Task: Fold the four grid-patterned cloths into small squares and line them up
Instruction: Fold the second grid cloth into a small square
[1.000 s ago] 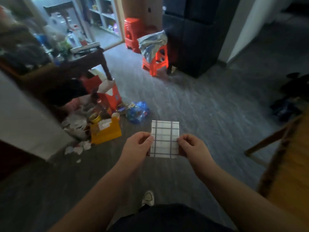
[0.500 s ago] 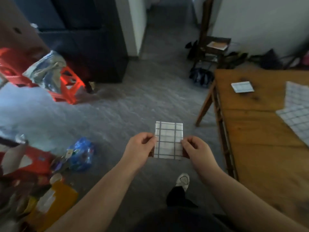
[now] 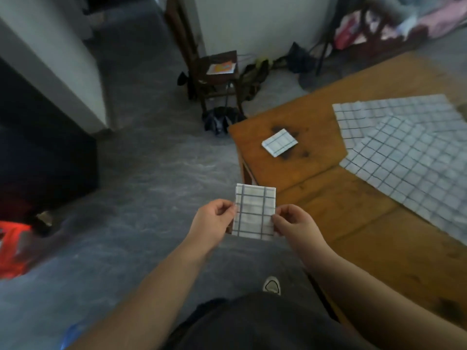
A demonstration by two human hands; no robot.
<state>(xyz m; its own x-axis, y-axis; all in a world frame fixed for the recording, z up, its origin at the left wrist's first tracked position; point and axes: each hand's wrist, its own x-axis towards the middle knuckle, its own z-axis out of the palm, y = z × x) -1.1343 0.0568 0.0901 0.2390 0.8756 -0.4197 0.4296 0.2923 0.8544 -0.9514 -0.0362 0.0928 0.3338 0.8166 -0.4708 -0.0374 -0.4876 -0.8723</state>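
A small folded grid-patterned cloth [image 3: 254, 212] hangs upright in front of me, just off the table's near-left corner. My left hand [image 3: 212, 223] pinches its left edge and my right hand [image 3: 294, 222] pinches its right edge. On the wooden table [image 3: 353, 233] a second folded square [image 3: 280, 142] lies near the far-left corner. Two unfolded grid cloths lie spread at the right, one [image 3: 386, 114] further back and one [image 3: 414, 168] overlapping it nearer to me.
A dark wooden stool [image 3: 218, 74] with papers on it stands against the wall, with dark bags around it on the grey floor. A dark cabinet [image 3: 45, 152] fills the left. A red stool [image 3: 12, 246] sits at the left edge. My shoe [image 3: 271, 285] is below.
My view has swung right, from the cluttered floor to the table, which now fills the right side. Both hands keep the same pinch on the folded cloth.
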